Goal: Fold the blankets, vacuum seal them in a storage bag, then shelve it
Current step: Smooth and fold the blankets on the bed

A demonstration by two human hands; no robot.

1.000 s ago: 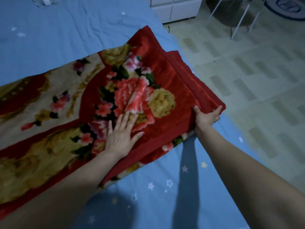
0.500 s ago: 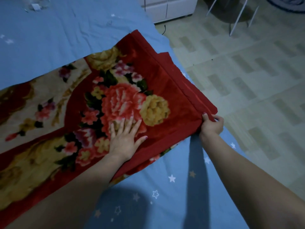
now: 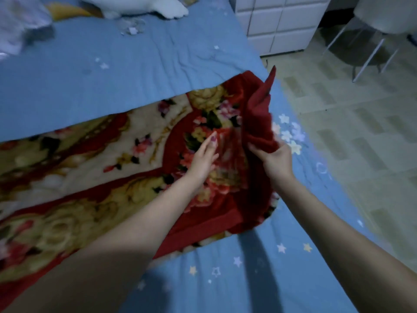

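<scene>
The right hand [image 3: 276,160] grips the red blanket's [image 3: 140,168] lifted right edge. The left hand [image 3: 203,160] rests flat, fingers straight, on the flowers. No words show.

You lose the blanket [image 3: 94,168] past the left edge and beneath your forearms, its lifted red end hides your right hand's [image 3: 276,161] fingertips, motion blurs your left hand [image 3: 204,159] and the flowers beside it, and the chair [image 3: 381,23] runs off the top right.
</scene>
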